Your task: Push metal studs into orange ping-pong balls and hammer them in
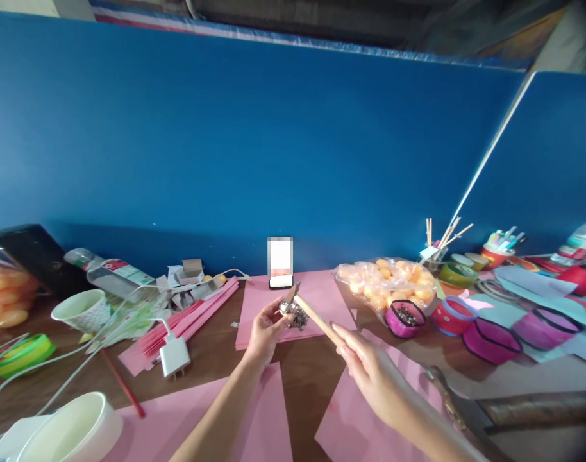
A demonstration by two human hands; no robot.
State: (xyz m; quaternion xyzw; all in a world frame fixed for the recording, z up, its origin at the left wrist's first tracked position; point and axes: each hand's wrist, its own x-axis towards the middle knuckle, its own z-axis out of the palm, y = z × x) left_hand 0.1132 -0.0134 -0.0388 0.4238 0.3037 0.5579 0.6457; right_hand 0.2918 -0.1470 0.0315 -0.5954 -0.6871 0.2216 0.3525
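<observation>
My left hand (265, 330) is closed around a small clump of shiny silver and dark bits (299, 316), held above the pink paper (254, 321) in the middle of the table. A brown pointed piece (293, 292) sticks up from the top of the clump. My right hand (370, 366) grips a pale wooden stick (319, 321) near its lower end. The stick slants up and left, and its far tip meets or overlaps the clump; I cannot tell if they touch. A phone (280, 281) stands upright just behind.
Right of my hands are a bag of orange balls (386, 279), a purple cup (405, 319) of small metal bits and several more coloured cups. A white charger (174, 355), pink strips (177, 327) and a white bowl (72, 430) lie left. Blue partition (274, 147) stands behind.
</observation>
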